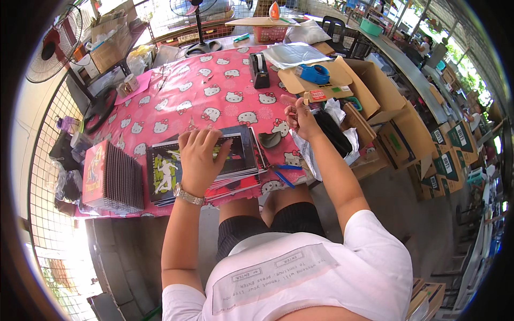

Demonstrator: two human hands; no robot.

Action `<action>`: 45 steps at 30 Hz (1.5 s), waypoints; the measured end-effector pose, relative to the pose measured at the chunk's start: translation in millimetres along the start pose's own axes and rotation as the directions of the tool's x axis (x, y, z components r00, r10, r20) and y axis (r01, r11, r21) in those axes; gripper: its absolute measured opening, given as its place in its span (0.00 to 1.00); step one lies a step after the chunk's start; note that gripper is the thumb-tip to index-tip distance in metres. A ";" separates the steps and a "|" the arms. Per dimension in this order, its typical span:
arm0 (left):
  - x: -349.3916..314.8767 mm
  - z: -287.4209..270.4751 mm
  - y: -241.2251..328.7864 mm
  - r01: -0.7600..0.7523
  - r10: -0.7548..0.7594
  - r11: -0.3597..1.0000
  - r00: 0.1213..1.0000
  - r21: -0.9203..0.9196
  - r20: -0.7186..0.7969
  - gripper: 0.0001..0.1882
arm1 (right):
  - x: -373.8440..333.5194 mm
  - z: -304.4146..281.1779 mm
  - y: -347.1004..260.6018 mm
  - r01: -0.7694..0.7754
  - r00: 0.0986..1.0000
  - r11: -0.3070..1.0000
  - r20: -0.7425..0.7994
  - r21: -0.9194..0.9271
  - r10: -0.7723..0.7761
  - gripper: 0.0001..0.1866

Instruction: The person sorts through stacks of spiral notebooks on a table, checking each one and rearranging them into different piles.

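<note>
My left hand [202, 156], a watch on its wrist, lies with fingers stretched over a dark notebook cover [235, 156] on a loose pile with red and white edges. Under and beside it is a black cover with a green and white print [164, 174]. My right hand [304, 122] is raised over the table, its fingers curled together; what they hold, if anything, is too small to make out. Close to it, a bundle of long black strands, perhaps binding coils [333, 134], lies in white paper [350, 144]. Blue-handled pliers [284, 174] rest at the table's near edge.
A stack of spiral-bound notebooks [112, 179] stands at the left. A dark rounded piece [269, 140] lies mid-table. Behind are a black tape dispenser [261, 75] and a blue one [313, 74]. Open cardboard boxes [404, 142] crowd the right; a fan [99, 107] stands far left.
</note>
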State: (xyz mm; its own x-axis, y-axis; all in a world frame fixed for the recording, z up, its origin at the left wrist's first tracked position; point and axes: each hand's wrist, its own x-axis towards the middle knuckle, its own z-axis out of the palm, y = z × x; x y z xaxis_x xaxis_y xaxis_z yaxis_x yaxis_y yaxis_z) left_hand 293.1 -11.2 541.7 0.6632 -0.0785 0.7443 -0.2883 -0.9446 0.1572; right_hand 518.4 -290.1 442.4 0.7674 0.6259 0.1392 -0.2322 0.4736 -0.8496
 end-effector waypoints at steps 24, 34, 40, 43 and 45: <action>12.8 5.2 4.0 0.049 -0.048 0.999 0.997 -0.021 0.060 0.11 | -37.1 173.1 -25.9 0.300 0.954 0.443 0.259 -0.845 -0.151 0.12; 21.8 -0.1 19.0 -0.025 0.025 1.000 0.981 -0.002 0.194 0.16 | -49.9 210.3 -50.8 0.369 0.915 0.015 0.360 -0.929 -0.182 0.20; 19.6 -3.8 21.6 -0.019 0.031 0.997 0.988 -0.081 0.153 0.13 | -49.0 209.8 -51.3 0.363 0.921 0.040 0.352 -0.931 -0.167 0.17; 22.8 -5.0 24.0 0.024 -0.007 0.997 0.979 -0.077 0.205 0.14 | -50.7 207.6 -50.4 0.366 0.920 0.095 0.345 -0.926 -0.184 0.17; 21.9 -5.6 24.2 0.009 0.005 0.997 0.981 -0.072 0.196 0.14 | -51.7 210.7 -55.7 0.375 0.916 0.140 0.342 -0.917 -0.210 0.17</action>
State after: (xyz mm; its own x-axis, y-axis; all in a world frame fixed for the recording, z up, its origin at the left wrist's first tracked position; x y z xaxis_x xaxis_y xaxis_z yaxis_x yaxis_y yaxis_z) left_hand 296.9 -33.9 565.5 0.7843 -0.1442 0.6034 -0.3313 -0.9197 0.2107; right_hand 365.7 -218.3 589.7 0.5468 0.6861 0.4799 0.8029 -0.2671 -0.5329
